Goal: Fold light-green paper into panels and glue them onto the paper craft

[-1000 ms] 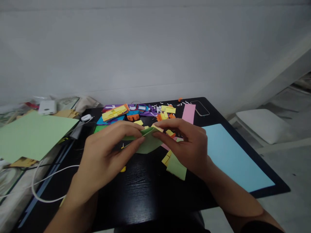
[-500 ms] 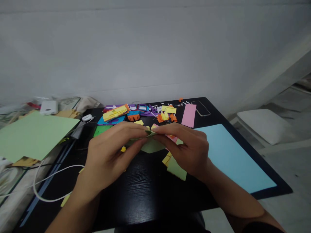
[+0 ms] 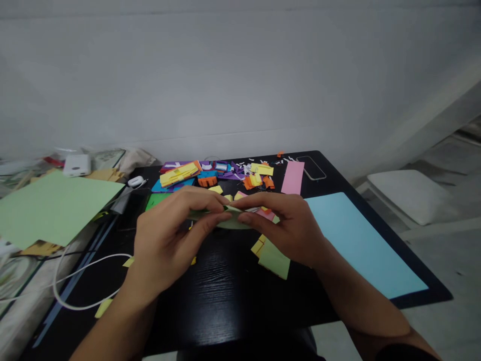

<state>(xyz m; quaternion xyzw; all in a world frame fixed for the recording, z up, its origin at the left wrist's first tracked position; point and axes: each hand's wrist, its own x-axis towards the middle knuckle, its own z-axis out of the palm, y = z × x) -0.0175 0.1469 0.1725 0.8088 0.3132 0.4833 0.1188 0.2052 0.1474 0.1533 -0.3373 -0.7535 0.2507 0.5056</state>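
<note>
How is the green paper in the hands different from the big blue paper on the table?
The green paper is pinched between the left hand and right hand; the blue paper lies on the table.
The green paper looks bent or folded; the blue paper is flat.
The green paper looks smaller, the blue paper bigger.
Both look plain.

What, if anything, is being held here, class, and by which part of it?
A folded light green paper: the left grip and the right grip each pinch it near its upper edge, close together.
</note>
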